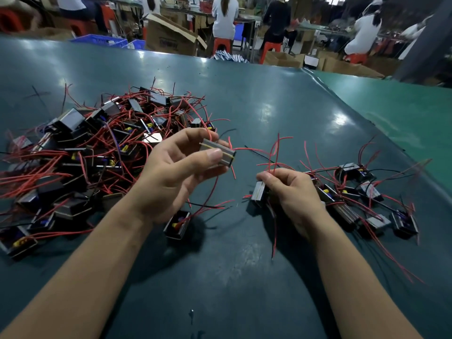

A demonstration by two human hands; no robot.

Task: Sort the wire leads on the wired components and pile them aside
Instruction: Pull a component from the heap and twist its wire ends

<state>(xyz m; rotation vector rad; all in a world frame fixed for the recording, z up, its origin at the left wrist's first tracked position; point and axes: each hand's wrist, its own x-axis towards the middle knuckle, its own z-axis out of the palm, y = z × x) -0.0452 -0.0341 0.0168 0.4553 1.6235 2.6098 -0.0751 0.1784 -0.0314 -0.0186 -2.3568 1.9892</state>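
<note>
Up above the table, the left hand grips a silver wired component between thumb and curled fingers, palm turned toward the camera. That component's long axis runs left to right, tilted slightly down at its right end, and its red leads trail off rightward from that end, with one black lead beside them. Lower and to the right, the right hand is closed around a second component, which stands roughly upright against the fingers; its thumb and forefinger pinch a bunch of red wires that rise upward and fan out.

A large tangled heap of components fills the left part of the dark green table. A smaller sorted pile lies just right of the right hand, touching or nearly touching its knuckles. One loose component sits on the table under the left wrist, open side up. Bare table stretches toward the camera between the forearms and beyond the hands to the far edge, where seated workers face away
</note>
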